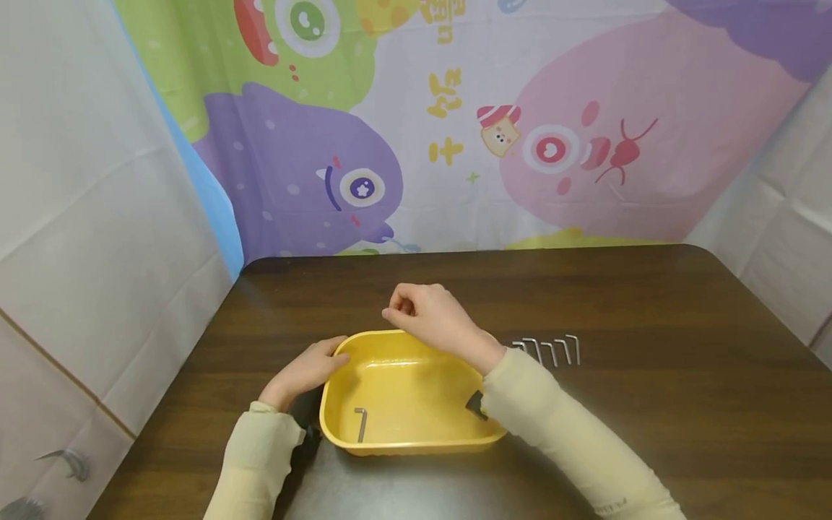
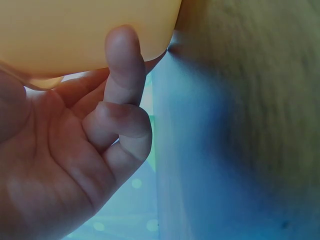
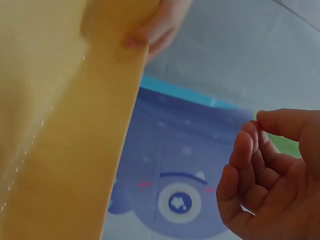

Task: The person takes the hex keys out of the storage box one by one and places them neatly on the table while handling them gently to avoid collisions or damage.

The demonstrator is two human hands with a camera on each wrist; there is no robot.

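A yellow rectangular tray [image 1: 416, 443] sits on the dark wooden table. My left hand [image 1: 310, 370] grips its back left corner, thumb over the rim and fingers along the outer wall; in the left wrist view, fingers [image 2: 125, 60] press against that wall. One hex key [image 1: 362, 426] lies inside the tray at the front left. Above the far rim is my right hand [image 1: 425, 312], fingers curled and thumb tip meeting the fingertips [image 3: 244, 145], with nothing visible between them. Several more hex keys [image 1: 549, 352] lie in a row on the table, right of the tray.
The wooden table [image 1: 682, 375] extends around the tray. Behind it hangs a cartoon-printed cloth [image 1: 448, 202], and a pale wall [image 1: 104, 195] stands to the left. A dark piece [image 1: 477, 406] shows beside my right sleeve [image 1: 552, 412], which crosses the tray's right side.
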